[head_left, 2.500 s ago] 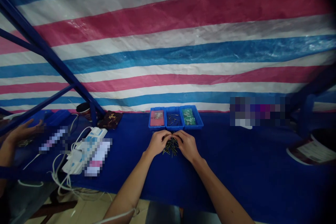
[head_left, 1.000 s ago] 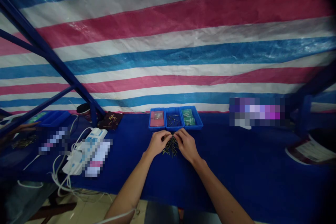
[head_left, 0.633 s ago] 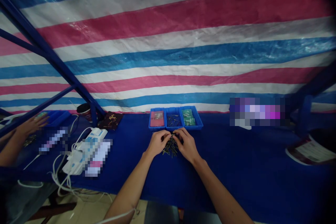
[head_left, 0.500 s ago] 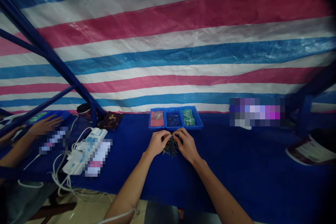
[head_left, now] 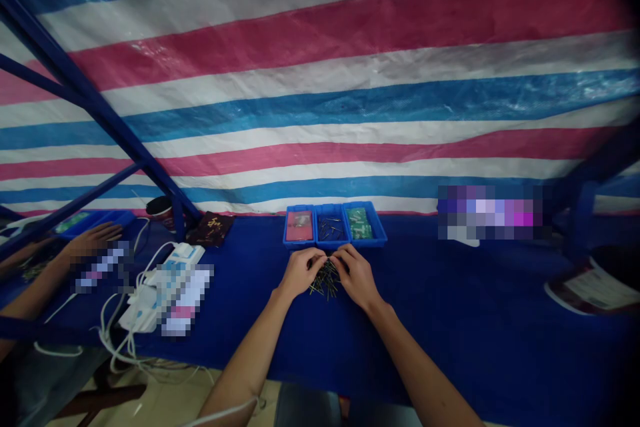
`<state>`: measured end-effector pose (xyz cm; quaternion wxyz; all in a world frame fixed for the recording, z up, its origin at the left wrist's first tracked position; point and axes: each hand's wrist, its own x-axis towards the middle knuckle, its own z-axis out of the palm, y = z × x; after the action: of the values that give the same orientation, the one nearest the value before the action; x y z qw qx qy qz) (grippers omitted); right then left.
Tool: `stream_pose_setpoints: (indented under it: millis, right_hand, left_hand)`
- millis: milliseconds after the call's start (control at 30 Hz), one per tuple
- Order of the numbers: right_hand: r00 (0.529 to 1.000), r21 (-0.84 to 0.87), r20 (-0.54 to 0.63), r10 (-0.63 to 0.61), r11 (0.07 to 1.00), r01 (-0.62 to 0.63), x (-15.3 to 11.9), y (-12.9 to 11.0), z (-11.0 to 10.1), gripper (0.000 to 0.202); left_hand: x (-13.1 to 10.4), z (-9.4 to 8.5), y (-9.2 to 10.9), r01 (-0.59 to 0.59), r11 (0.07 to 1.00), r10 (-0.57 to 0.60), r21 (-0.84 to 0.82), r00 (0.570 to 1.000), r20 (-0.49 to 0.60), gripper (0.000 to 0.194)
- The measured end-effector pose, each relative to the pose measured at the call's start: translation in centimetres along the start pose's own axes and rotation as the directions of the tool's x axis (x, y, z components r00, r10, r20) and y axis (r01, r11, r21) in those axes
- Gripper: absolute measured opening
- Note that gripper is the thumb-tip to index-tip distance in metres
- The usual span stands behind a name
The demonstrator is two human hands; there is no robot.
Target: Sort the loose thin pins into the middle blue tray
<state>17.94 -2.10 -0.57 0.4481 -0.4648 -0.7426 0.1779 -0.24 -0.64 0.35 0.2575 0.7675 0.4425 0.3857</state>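
My left hand point(head_left: 301, 271) and my right hand point(head_left: 357, 273) meet over a loose pile of thin, dark, stick-like metal pieces point(head_left: 327, 282) on the blue tabletop. Both hands are closed, with thumb and fingers pinched together and the fingertips almost touching. Whatever lies in the fingertips is too small and covered to make out. Just beyond the hands stand three joined blue bins: the left bin point(head_left: 286, 233) has a pink bottom and a pale packet, the middle bin point(head_left: 330, 241) holds similar thin pieces, and the right bin point(head_left: 383, 237) holds clear packets over green.
A white power strip point(head_left: 175, 280) with tangled cables lies to my left, near a dark brown pouch point(head_left: 213, 229) and a dark cup point(head_left: 160, 208). Further left, a co-worker's hand point(head_left: 97, 239) rests by a blue tray point(head_left: 117, 217). A large cup point(head_left: 593, 285) stands at right.
My two hands have barely moved. At far left, the co-worker's hands have shifted slightly, and a small pile of thin pieces shows beside the forearm.
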Motion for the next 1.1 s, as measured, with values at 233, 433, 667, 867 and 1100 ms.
stream_pose_setpoints:
  millis: [233,433,667,867,1100]
  right_hand:
    - [1.0,0.033,-0.012,0.01,0.999,-0.01,0.0,-0.02,-0.08,0.014]
    - [1.0,0.045,0.003,0.0,0.999,0.0,0.11,-0.25,-0.14,0.016]
    - [1.0,0.038,0.011,0.007,0.999,-0.007,0.12,-0.35,-0.22,0.018]
    - [1.0,0.03,0.015,0.014,0.999,-0.014,0.16,-0.34,-0.3,0.02]
    - [1.0,-0.009,0.005,0.027,1.0,-0.026,0.07,-0.19,-0.22,0.024]
  left_hand:
    - [-0.05,0.01,0.0,0.011,1.0,-0.011,-0.013,1.0,-0.004,0.026]
    - [-0.06,0.03,0.05,0.004,1.0,-0.004,-0.001,1.0,-0.002,0.025]
    - [-0.06,0.14,-0.23,0.003,1.0,-0.003,0.008,1.0,-0.007,0.025]
    - [-0.03,0.13,-0.09,0.004,1.0,-0.003,0.012,1.0,-0.006,0.026]
    - [0.01,-0.04,0.05,-0.003,1.0,0.003,0.019,1.0,-0.005,0.025]
